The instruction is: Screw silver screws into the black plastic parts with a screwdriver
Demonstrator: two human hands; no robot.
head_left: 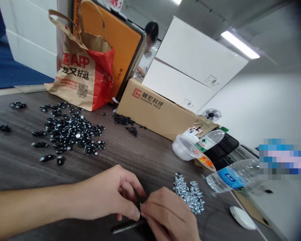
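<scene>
My left hand (122, 194) reaches in from the left, its thumb and fingers curled in a pinch. Against its fingertips, my right hand (169, 214) is also closed in a pinch. What lies between them is small, dark and mostly hidden. A thin dark rod (126, 227) sticks out to the left from beneath my right hand; I cannot tell whether it is held or lies on the table. Beyond my left hand spreads a pile of small black parts with silvery ends (72, 130). Just right of my right hand is a heap of silvery screws (189, 192).
Smaller black pieces (122, 119) lie by a cardboard box (155, 110). A paper bag (77, 73) stands at the back left. To the right are a plastic bowl (185, 149), a tilted-looking water bottle (230, 177) and a white mouse-like object (242, 217). A person (145, 60) is behind the boxes.
</scene>
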